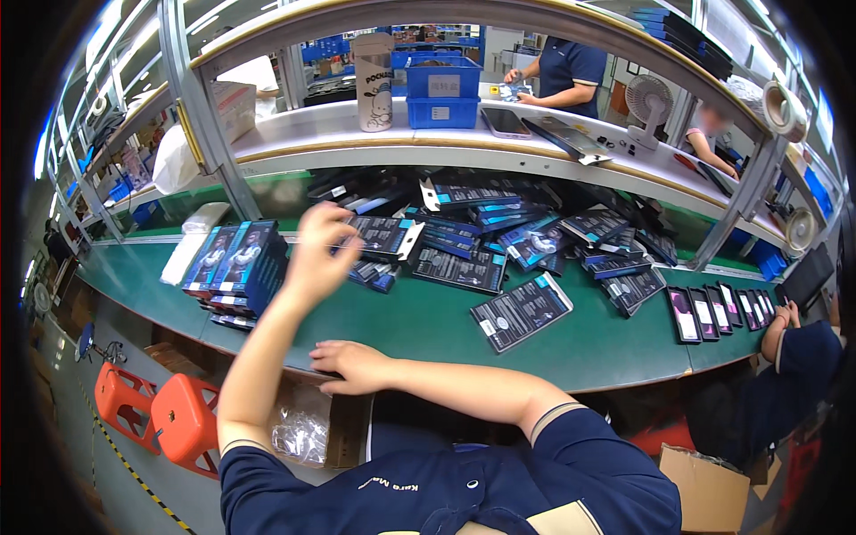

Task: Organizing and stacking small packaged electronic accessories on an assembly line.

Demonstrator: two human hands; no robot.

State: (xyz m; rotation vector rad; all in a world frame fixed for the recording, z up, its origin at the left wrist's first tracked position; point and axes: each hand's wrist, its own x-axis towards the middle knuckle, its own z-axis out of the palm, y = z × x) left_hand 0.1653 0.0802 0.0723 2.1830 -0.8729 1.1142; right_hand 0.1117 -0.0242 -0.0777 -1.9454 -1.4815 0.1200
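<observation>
My left hand (323,256) is raised over the table, left of the box pile, slightly blurred. Its fingers are bent and apart, and nothing shows between them. Close beside it lies a flat black box (383,236) with a white end flap. My right hand (355,366) rests at the table's front edge, fingers spread and holding nothing. To the left of my raised hand stands a stack of dark blue printed boxes (234,263). One flat box (522,312) lies apart on the green table (401,325), in front of the heaped boxes (459,267).
Phone-like pieces in black trays (700,312) line the table's right end, near another person's hand (782,316). A shelf (312,138) above carries a tumbler (374,85), blue bins (443,94) and a fan (649,102). Orange stools (185,415) stand at lower left.
</observation>
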